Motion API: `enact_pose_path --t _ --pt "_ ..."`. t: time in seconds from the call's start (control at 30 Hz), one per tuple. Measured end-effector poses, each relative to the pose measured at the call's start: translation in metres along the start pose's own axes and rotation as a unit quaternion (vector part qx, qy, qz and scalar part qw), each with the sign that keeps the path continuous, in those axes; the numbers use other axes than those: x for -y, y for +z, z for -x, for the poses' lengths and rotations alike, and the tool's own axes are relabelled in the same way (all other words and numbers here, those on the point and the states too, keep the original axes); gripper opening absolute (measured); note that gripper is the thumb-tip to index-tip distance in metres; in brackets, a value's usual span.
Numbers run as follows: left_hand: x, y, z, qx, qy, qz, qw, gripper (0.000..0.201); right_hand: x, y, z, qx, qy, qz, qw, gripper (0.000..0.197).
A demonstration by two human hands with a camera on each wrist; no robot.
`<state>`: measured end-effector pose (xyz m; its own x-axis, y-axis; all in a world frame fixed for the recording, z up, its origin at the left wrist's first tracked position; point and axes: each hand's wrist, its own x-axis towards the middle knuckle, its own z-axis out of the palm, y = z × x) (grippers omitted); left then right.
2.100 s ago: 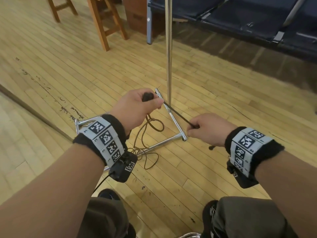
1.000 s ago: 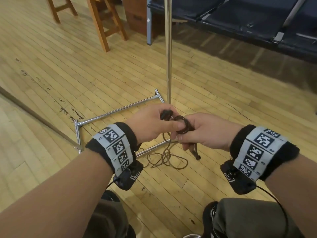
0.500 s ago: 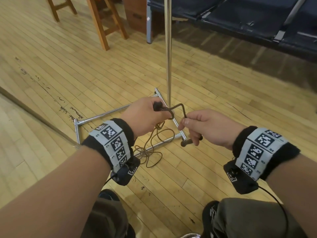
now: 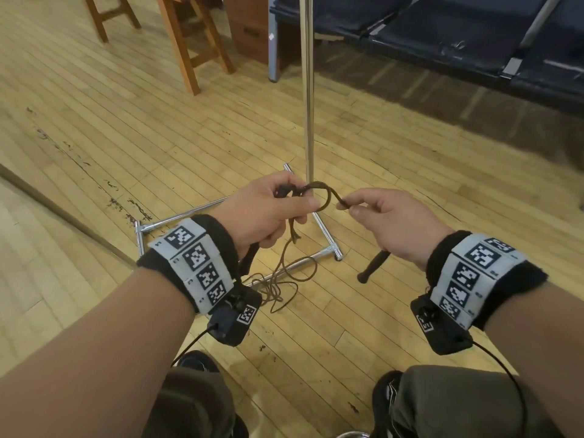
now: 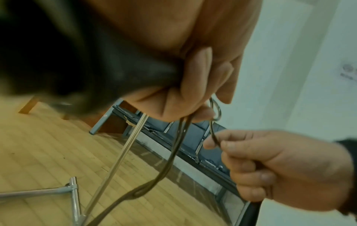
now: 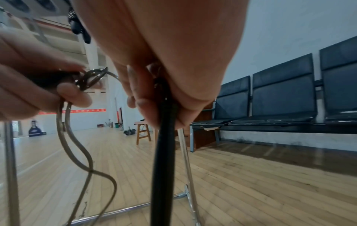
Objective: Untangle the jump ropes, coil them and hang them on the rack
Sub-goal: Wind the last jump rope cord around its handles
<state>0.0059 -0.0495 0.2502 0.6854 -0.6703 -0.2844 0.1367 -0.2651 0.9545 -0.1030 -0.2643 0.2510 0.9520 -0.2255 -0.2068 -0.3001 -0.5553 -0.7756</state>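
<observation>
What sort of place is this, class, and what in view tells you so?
Probably a sports hall: a wide strip-wood floor with a painted line, a row of dark linked seats along the wall, and a red banner far off.

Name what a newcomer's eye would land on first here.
The two hands at centre: the left hand grips a black handle and gathered loops of brown jump rope, while the right hand pinches the rope's next stretch. Behind them rises the chrome rack, slack rope heaped at its base.
</observation>
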Motion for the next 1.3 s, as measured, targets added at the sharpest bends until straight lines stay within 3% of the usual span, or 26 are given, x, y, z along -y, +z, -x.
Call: enact_pose_path --t 0.07,0.23,0.3,0.47,0.67,0.8,0.93,1.0,1.03,1.1,1.27,1.3 --pt "0.000 0.000 0.001 0.005 0.018 0.013 1.000 0.011 0.001 -0.003 0.000 -0.004 0.008 0.015 1.000 0.024" --pt "0.001 0.011 0.000 -0.041 0.008 -0.093 0.995 0.010 0.013 0.001 0.006 0.039 0.001 -0.073 0.997 0.022" --pt "0.000 0.012 0.000 -0.048 0.010 -0.127 0.991 0.014 0.014 0.003 0.007 0.041 -0.030 -0.054 0.997 0.030" --pt "-0.005 0.014 0.005 0.005 0.018 -0.176 0.984 0.023 0.017 0.008 0.009 0.014 -0.075 -0.001 0.997 0.026" --pt "-0.006 0.015 0.006 -0.095 0.059 -0.200 0.973 0.018 0.015 0.009 0.004 -0.024 -0.033 -0.032 0.999 0.034" --pt "-0.007 0.022 0.007 -0.140 0.102 -0.148 0.974 0.019 0.013 0.012 -0.001 -0.019 0.041 -0.104 0.994 0.034" --pt "-0.006 0.028 0.005 -0.085 0.093 -0.002 0.992 0.020 0.017 0.015 -0.001 0.000 0.061 -0.125 0.990 0.021" --pt "-0.005 0.032 0.003 -0.076 0.064 0.057 0.993 0.019 0.020 0.016 0.003 -0.001 0.047 -0.120 0.992 0.011" --pt "-0.005 0.033 0.002 -0.079 0.051 0.068 0.993 0.020 0.021 0.016 0.004 -0.005 0.034 -0.115 0.993 0.017" --pt "-0.004 0.033 -0.001 -0.094 0.036 0.061 0.993 0.024 0.024 0.016 0.006 -0.012 -0.003 -0.098 0.995 0.022" --pt "-0.002 0.030 -0.006 -0.114 0.029 0.018 0.993 0.029 0.028 0.016 0.010 -0.017 -0.056 -0.036 0.998 0.008" --pt "-0.001 0.031 -0.006 -0.107 0.026 0.007 0.994 0.026 0.028 0.015 0.010 -0.028 -0.066 -0.010 0.997 0.013"
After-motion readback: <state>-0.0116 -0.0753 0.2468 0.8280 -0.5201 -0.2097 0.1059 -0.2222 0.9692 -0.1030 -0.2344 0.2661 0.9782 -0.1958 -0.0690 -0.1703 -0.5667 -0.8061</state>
